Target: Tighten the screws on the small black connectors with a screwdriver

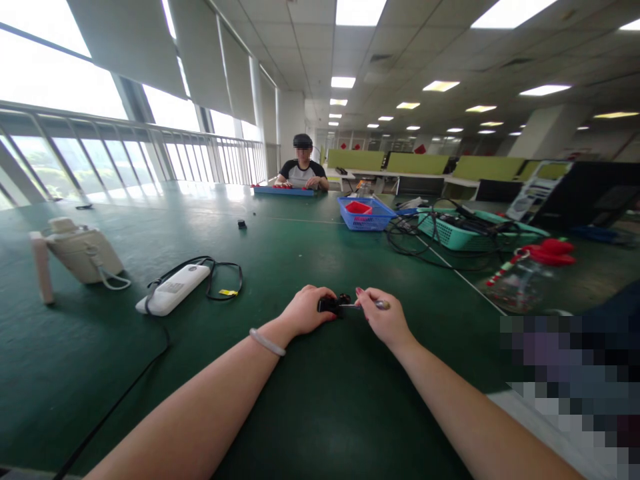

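Note:
On the green tabletop [280, 260], straight ahead of me, my left hand [309, 308] is closed around a small black part [328, 305], whose kind I cannot make out. From the right, my right hand [384, 315] grips a screwdriver [383, 305] by its handle, fingers wrapped round it. Its thin metal shaft points left and meets the black part, or lies just in front of it. Another small dark piece [344, 299] shows between the two hands, too small to name.
To the left lie a white power strip [175, 288] with a black cable and a beige bottle [83, 250]. A blue basket [367, 217], a green basket [445, 233] with cables and a red-lidded jar [530, 280] stand right. A person [303, 170] sits across the table behind a blue tray [284, 191].

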`<action>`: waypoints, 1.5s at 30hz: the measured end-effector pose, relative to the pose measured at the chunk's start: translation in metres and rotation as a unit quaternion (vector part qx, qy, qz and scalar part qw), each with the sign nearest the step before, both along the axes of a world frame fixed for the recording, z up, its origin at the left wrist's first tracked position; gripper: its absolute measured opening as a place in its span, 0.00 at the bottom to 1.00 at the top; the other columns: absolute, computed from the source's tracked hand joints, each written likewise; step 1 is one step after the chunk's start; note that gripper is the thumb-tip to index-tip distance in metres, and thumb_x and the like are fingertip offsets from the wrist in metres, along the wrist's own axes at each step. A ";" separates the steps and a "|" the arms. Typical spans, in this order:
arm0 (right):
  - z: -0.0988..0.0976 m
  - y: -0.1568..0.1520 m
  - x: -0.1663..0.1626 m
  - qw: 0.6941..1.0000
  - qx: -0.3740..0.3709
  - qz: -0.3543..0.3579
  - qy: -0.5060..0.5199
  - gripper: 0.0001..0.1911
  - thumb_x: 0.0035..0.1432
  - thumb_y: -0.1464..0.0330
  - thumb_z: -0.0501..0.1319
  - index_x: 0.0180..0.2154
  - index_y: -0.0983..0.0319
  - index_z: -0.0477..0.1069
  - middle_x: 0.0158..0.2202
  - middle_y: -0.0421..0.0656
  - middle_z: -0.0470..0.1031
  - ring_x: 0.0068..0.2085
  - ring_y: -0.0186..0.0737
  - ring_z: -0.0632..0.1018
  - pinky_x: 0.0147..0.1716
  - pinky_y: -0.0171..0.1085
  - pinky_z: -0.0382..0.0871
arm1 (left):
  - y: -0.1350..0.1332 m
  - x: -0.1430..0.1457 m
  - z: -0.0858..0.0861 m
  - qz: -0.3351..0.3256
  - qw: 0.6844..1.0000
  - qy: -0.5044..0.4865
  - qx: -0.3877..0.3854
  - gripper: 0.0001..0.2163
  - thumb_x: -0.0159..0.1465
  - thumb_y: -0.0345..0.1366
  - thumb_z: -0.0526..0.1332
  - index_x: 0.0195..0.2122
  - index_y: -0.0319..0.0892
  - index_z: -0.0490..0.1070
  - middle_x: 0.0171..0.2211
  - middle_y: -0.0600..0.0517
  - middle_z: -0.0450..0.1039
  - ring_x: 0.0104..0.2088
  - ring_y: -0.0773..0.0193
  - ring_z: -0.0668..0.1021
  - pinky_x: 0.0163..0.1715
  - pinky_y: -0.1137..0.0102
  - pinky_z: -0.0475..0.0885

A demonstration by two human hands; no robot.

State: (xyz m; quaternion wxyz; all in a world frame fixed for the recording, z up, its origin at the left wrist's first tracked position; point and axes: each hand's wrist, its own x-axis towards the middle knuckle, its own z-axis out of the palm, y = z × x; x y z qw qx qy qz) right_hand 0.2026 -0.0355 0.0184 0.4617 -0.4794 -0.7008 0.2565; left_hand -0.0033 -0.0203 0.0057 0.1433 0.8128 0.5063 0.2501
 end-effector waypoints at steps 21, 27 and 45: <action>0.013 -0.013 -0.004 0.978 0.119 0.121 -0.120 0.20 0.65 0.62 0.53 0.23 0.61 0.71 0.20 0.38 0.68 0.23 0.33 0.69 0.26 0.33 0.57 | 0.001 0.000 0.001 0.002 1.000 0.020 -0.009 0.23 0.52 0.43 0.71 0.49 0.49 0.73 0.42 0.51 0.77 0.45 0.55 0.76 0.47 0.63 0.71; 0.012 -0.016 -0.007 0.973 0.122 0.146 -0.130 0.19 0.64 0.61 0.55 0.24 0.61 0.71 0.21 0.38 0.69 0.24 0.33 0.69 0.26 0.32 0.58 | 0.000 0.000 0.001 -0.004 1.000 0.021 -0.002 0.22 0.53 0.43 0.70 0.49 0.49 0.73 0.43 0.50 0.77 0.45 0.55 0.76 0.47 0.63 0.71; -0.003 0.004 0.002 0.996 -0.020 0.083 0.032 0.23 0.62 0.51 0.56 0.25 0.61 0.71 0.16 0.36 0.62 0.18 0.32 0.65 0.19 0.32 0.58 | -0.010 0.004 0.009 -0.048 0.998 -0.031 0.029 0.20 0.57 0.38 0.67 0.51 0.47 0.70 0.46 0.51 0.76 0.46 0.57 0.77 0.49 0.64 0.70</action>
